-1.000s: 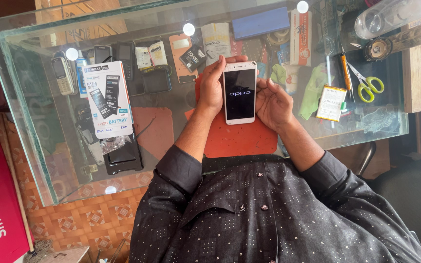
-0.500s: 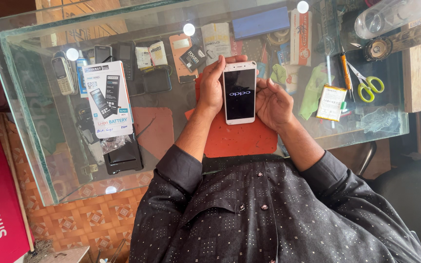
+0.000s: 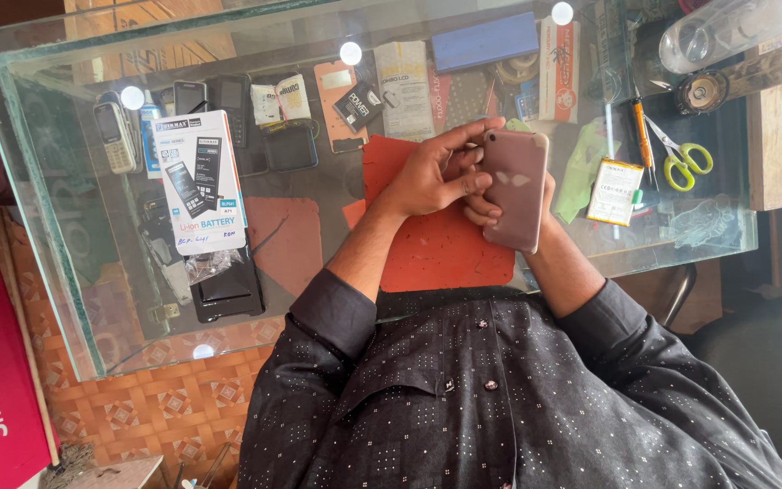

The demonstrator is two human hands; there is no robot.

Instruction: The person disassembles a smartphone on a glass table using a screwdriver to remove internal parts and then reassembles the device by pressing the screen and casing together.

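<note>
Nearest the camera, dark dotted shirt sleeves (image 3: pixel 337 317) run up to both hands over a red rectangular work mat (image 3: pixel 427 244) lying on the clear glass tabletop (image 3: pixel 65 226). Above the mat's far right corner, a pink-backed slim smartphone (image 3: pixel 513 188) is held back side up, tilted a little.

Left hand (image 3: pixel 432 172): thumb and curled fingers press against the phone's left edge, index finger stretched out along its top corner. Fingers close together, not spread.

Right hand (image 3: pixel 500 208): mostly hidden under the phone; fingertips show at its lower left edge, curled round it. Rest of the grip cannot be made out.

Left of the mat: white battery package with black print (image 3: pixel 199 181), a black flat phone (image 3: pixel 226 285) just below it, and a grey keypad handset (image 3: pixel 115 136) further left.

Right of the mat: small white-and-yellow flat battery (image 3: pixel 615 192), green cloth (image 3: pixel 581 167) beside it, then green-handled scissors (image 3: pixel 681 163) and an orange-handled screwdriver (image 3: pixel 642 136).

Beyond the mat, at the far table edge: blue rectangular block (image 3: pixel 486 41), clear plastic bottle (image 3: pixel 726 27) lying on its side.
</note>
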